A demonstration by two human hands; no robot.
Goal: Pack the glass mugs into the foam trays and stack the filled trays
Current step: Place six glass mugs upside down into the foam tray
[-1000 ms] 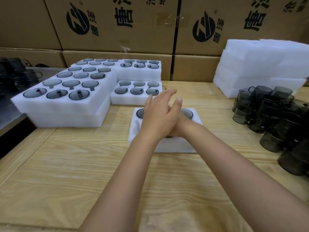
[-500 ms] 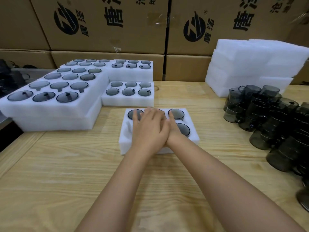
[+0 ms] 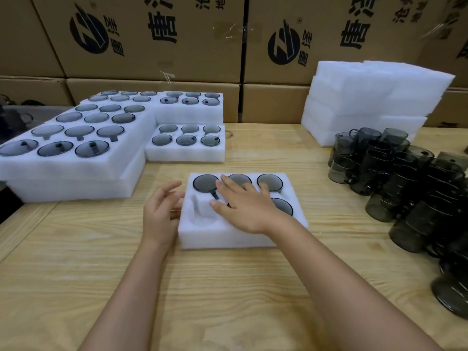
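A white foam tray lies in the middle of the wooden table. Smoky glass mugs sit in its back row and front right pocket; the front left pocket is bare. My right hand lies flat on the tray with straight fingers, covering the front middle pocket. My left hand hovers at the tray's left edge, fingers loosely spread, holding nothing. Loose grey mugs are piled at the right.
Filled foam trays are stacked at the left, with a single filled tray behind the working one. A pile of unfilled foam trays stands at the back right. Cardboard boxes line the back.
My left hand has lifted off my right hand and moved left of the tray. My right hand stays pressed flat on the tray. The camera has moved closer.
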